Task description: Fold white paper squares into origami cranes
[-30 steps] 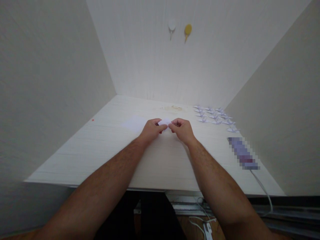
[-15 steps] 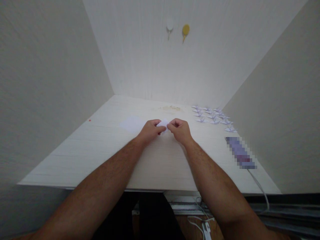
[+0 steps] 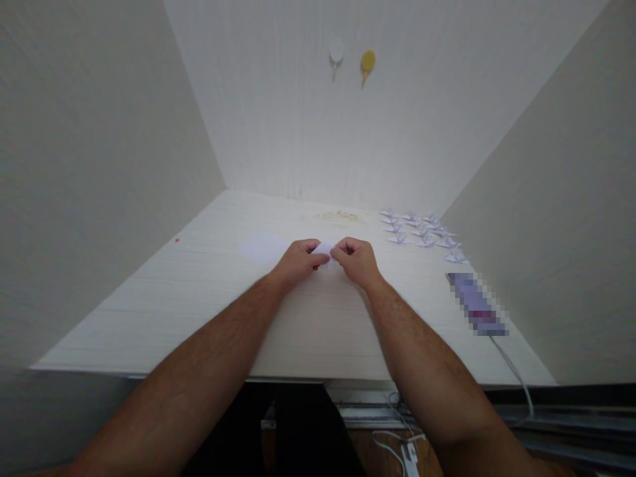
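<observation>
Between my two hands is a small piece of white paper (image 3: 324,249), held just above the middle of the table. My left hand (image 3: 301,259) pinches its left side, thumb on top. At its right edge, my right hand (image 3: 356,257) is closed with thumb and fingertips together on the paper. The fingers cover much of the paper, so its folds cannot be made out. Left of my left hand lies a pale stack or sheet of white paper (image 3: 261,247). Several folded paper cranes (image 3: 422,232) stand in rows at the back right.
A pixelated phone-like device (image 3: 477,305) lies at the right with a white cable (image 3: 514,371) running off the table's edge. A small orange speck (image 3: 177,240) is at the left. Walls enclose three sides; a white hook (image 3: 336,52) and a yellow hook (image 3: 368,61) hang at the back.
The paper between my fingers shows a little less of its surface. Both hands stay in nearly the same place, and the view has shifted very slightly.
</observation>
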Demonstrator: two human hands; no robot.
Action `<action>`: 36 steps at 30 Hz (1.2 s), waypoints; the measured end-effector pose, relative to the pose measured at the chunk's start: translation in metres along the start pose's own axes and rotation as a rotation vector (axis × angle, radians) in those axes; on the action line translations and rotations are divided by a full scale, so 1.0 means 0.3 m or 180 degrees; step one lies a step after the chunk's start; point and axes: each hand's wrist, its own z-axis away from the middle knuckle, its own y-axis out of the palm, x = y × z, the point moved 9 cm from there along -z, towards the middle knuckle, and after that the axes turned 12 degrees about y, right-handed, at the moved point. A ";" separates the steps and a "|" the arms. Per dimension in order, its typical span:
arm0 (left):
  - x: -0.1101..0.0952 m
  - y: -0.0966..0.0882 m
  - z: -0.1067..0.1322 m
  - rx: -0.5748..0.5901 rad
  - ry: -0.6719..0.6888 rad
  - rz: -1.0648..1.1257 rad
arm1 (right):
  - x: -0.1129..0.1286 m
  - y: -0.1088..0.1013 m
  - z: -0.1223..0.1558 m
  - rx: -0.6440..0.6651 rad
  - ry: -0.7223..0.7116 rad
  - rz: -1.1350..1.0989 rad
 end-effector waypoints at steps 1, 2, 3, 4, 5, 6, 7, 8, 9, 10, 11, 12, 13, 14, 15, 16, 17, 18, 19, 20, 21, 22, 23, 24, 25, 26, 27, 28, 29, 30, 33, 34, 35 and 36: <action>0.002 0.000 -0.001 0.0000 -0.0006 -0.0011 | 0.000 -0.001 0.000 -0.0015 -0.0018 0.0019; 0.006 -0.001 -0.001 0.0006 -0.0017 -0.0030 | 0.000 -0.001 0.000 -0.0027 -0.0034 0.0042; 0.008 0.000 -0.002 0.0017 -0.0019 -0.0044 | 0.000 -0.001 -0.001 -0.0036 -0.0049 0.0070; 0.010 0.001 -0.003 0.0033 -0.0012 -0.0055 | 0.001 -0.001 -0.001 -0.0042 -0.0063 0.0101; 0.011 0.002 -0.004 0.0048 -0.0006 -0.0059 | 0.001 -0.001 -0.001 -0.0044 -0.0074 0.0130; 0.013 0.003 -0.005 0.0055 -0.0005 -0.0057 | 0.002 -0.001 -0.001 -0.0041 -0.0082 0.0158; 0.013 0.004 -0.005 0.0061 -0.0005 -0.0046 | 0.004 -0.001 0.000 -0.0035 -0.0090 0.0183; 0.013 0.005 -0.005 0.0067 -0.0004 -0.0039 | 0.006 -0.001 0.000 -0.0027 -0.0101 0.0205; 0.013 0.006 -0.004 0.0079 -0.0004 -0.0041 | 0.009 -0.001 0.001 -0.0017 -0.0115 0.0212; 0.011 0.007 -0.004 0.0097 -0.0003 -0.0051 | 0.012 -0.001 0.001 0.0000 -0.0126 0.0210; 0.008 0.008 -0.003 0.0110 0.0006 -0.0067 | 0.015 0.000 0.002 0.0019 -0.0136 0.0207; 0.006 0.008 -0.003 0.0120 0.0016 -0.0096 | 0.017 0.001 0.002 0.0037 -0.0142 0.0206; 0.003 0.008 -0.003 0.0130 0.0021 -0.0135 | 0.019 0.002 0.003 0.0055 -0.0142 0.0211; 0.002 0.007 -0.003 0.0125 0.0023 -0.0168 | 0.020 0.002 0.003 0.0069 -0.0135 0.0219; 0.001 0.005 -0.004 0.0104 0.0028 -0.0172 | 0.021 0.003 0.003 0.0079 -0.0129 0.0227; 0.000 0.002 -0.004 0.0067 0.0038 -0.0141 | 0.022 0.004 0.004 0.0089 -0.0125 0.0233; 0.000 -0.001 -0.005 0.0027 0.0053 -0.0089 | 0.023 0.005 0.005 0.0095 -0.0126 0.0233; 0.000 -0.005 -0.006 -0.0015 0.0068 -0.0032 | 0.025 0.005 0.006 0.0104 -0.0126 0.0232; 0.000 -0.008 -0.007 -0.0055 0.0079 0.0018 | 0.026 0.006 0.007 0.0114 -0.0122 0.0234; 0.000 -0.010 -0.008 -0.0078 0.0084 0.0050 | 0.026 0.007 0.008 0.0124 -0.0107 0.0244; -0.001 -0.011 -0.008 -0.0082 0.0087 0.0056 | 0.026 0.008 0.008 0.0135 -0.0082 0.0259; -0.002 -0.012 -0.008 -0.0090 0.0094 0.0048 | 0.024 0.010 0.008 0.0148 -0.0051 0.0274; -0.006 -0.015 -0.007 -0.0106 0.0102 0.0038 | 0.021 0.011 0.008 0.0164 -0.0023 0.0286; -0.009 -0.019 -0.006 -0.0140 0.0106 0.0033 | 0.019 0.012 0.007 0.0179 0.0001 0.0294; -0.013 -0.023 -0.005 -0.0184 0.0104 0.0031 | 0.016 0.014 0.006 0.0197 0.0015 0.0297; -0.016 -0.029 -0.003 -0.0229 0.0095 0.0024 | 0.013 0.016 0.005 0.0217 0.0019 0.0295; -0.020 -0.034 -0.002 -0.0269 0.0084 0.0010 | 0.010 0.018 0.004 0.0241 0.0011 0.0295; -0.023 -0.038 -0.001 -0.0283 0.0081 -0.0017 | 0.008 0.019 0.003 0.0263 -0.0006 0.0304; -0.027 -0.039 -0.001 -0.0271 0.0097 -0.0066 | 0.007 0.021 0.002 0.0282 -0.0028 0.0318; -0.033 -0.040 -0.002 -0.0235 0.0136 -0.0145 | 0.005 0.022 0.002 0.0300 -0.0047 0.0336; -0.051 -0.036 -0.007 -0.0056 0.0332 -0.0498 | -0.003 0.026 0.000 0.0349 -0.0048 0.0407; -0.055 -0.034 -0.008 0.0005 0.0391 -0.0597 | -0.007 0.029 0.000 0.0377 -0.0030 0.0426; -0.056 -0.033 -0.010 0.0048 0.0433 -0.0664 | -0.009 0.031 0.000 0.0403 -0.0016 0.0438; -0.056 -0.032 -0.011 0.0078 0.0456 -0.0691 | -0.010 0.034 0.000 0.0421 -0.0006 0.0439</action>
